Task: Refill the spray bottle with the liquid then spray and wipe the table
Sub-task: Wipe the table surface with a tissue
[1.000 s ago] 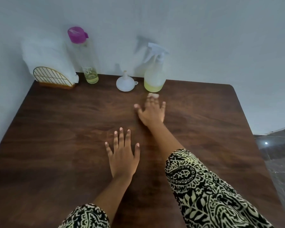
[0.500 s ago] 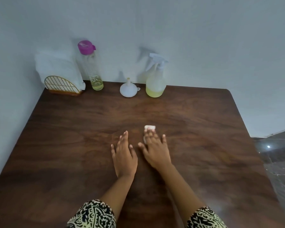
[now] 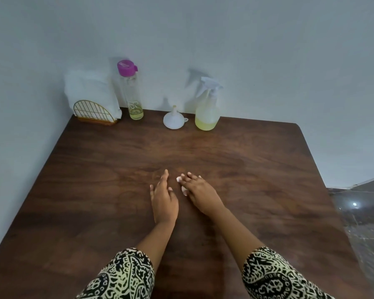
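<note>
A clear spray bottle (image 3: 207, 108) with yellowish liquid in its lower part stands at the back of the dark wooden table (image 3: 95, 190). Left of it sits an upturned white funnel (image 3: 173, 120), then a tall clear bottle (image 3: 132, 91) with a pink cap and a little yellow liquid. At the table's middle, my right hand (image 3: 200, 190) lies flat on a small white tissue (image 3: 179, 179), most of which is hidden under the fingers. My left hand (image 3: 163, 199) rests beside it with straight fingers, holding nothing.
A gold wire holder (image 3: 93, 113) with white napkins stands in the back left corner against the wall. The table's right edge drops to a dark tiled floor (image 3: 367, 216).
My right hand has dragged the tissue from near the spray bottle back to the table's middle, beside my left hand. The camera view has pulled back.
</note>
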The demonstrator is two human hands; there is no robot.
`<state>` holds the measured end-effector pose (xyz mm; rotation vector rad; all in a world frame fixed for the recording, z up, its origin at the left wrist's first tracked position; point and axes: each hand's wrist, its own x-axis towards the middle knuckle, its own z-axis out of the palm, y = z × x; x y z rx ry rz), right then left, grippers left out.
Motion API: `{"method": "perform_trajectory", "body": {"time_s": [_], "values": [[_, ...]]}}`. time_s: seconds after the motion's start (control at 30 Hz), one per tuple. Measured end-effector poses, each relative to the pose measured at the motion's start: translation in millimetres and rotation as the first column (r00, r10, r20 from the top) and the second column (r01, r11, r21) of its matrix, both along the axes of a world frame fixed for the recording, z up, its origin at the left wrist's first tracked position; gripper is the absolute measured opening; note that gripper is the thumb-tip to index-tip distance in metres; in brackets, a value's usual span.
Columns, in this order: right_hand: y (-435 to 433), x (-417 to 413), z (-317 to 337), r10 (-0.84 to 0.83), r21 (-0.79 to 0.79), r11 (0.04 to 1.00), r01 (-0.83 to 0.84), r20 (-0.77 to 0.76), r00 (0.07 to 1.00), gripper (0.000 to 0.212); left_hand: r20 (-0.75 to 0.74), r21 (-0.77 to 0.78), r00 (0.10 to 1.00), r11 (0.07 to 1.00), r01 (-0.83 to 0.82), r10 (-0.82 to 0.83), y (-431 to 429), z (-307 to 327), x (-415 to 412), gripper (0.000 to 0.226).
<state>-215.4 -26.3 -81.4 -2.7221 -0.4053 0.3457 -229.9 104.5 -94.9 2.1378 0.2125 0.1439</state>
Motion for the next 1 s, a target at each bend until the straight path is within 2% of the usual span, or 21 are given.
{"method": "perform_trajectory", "body": {"time_s": [0.13, 0.23, 0.27, 0.33, 0.4, 0.43, 0.5, 0.57, 0.67, 0.77, 0.87, 0.93, 1.0], "values": [[-1.9, -33.2, -11.0, 0.033, 0.001, 0.999, -0.034, 0.257, 0.966, 0.038, 0.021, -0.051, 1.000, 0.999, 0.008, -0.007, 4.8, -0.9, -2.2, 0.057], [-16.3, -51.3, -12.8, 0.155, -0.047, 0.988, -0.148, 0.285, 0.946, 0.027, 0.065, -0.109, 0.998, 0.994, 0.026, -0.019, 9.4, -3.5, -8.6, 0.055], [-23.7, -45.2, -11.2, 0.131, -0.053, 0.991, -0.120, 0.309, 0.942, 0.022, 0.075, -0.117, 0.997, 0.993, 0.030, -0.022, 10.9, -3.9, -10.6, 0.055], [-33.1, -24.6, -3.4, -0.098, -0.043, 0.992, 0.120, 0.344, 0.934, 0.017, 0.082, -0.112, 0.996, 0.993, 0.031, -0.022, 11.4, -4.7, -12.4, 0.053], [-30.2, 1.3, 8.0, -0.363, -0.033, 0.921, 0.389, 0.293, 0.884, 0.019, 0.094, -0.096, 0.995, 0.995, 0.027, -0.018, 10.9, -5.2, -12.9, 0.052], [-24.5, 11.4, 11.9, -0.426, -0.035, 0.893, 0.449, 0.264, 0.866, 0.023, 0.107, -0.093, 0.994, 0.995, 0.022, -0.012, 10.5, -5.4, -12.9, 0.052], [-8.7, 21.0, 15.1, -0.451, -0.023, 0.883, 0.469, 0.240, 0.860, 0.029, 0.123, -0.081, 0.992, 0.997, 0.009, 0.001, 11.0, -7.6, -12.7, 0.052], [8.6, 14.7, 11.8, -0.377, -0.020, 0.920, 0.392, 0.235, 0.896, 0.029, 0.119, -0.069, 0.993, 0.998, -0.009, 0.017, 12.4, -10.3, -13.9, 0.052], [23.2, -20.2, 1.5, -0.153, -0.059, 0.983, 0.173, 0.248, 0.956, 0.034, 0.110, -0.037, 0.994, 0.999, -0.017, 0.021, 13.2, -9.3, -14.9, 0.051], [10.9, -52.3, 6.0, 0.001, -0.055, 0.998, 0.011, 0.219, 0.976, 0.044, 0.105, -0.014, 0.995, 1.000, -0.001, 0.002, 11.2, -5.2, -16.5, 0.047], [-4.5, -68.6, 18.2, 0.110, -0.071, 0.992, -0.102, 0.121, 0.987, 0.042, 0.100, 0.017, 0.994, 0.999, 0.041, -0.042, 8.9, -0.4, -21.8, 0.044], [-23.9, -74.7, 27.7, 0.051, 0.075, 0.996, -0.047, -0.059, 0.997, 0.031, 0.075, 0.023, 0.996, 0.998, 0.050, -0.052, 1.5, 1.6, -30.4, 0.043], [-49.5, -75.6, 39.0, -0.051, 0.196, 0.976, 0.097, -0.224, 0.973, 0.029, 0.054, 0.044, 0.996, 0.996, 0.072, -0.074, -12.7, 4.2, -42.3, 0.041]]}}
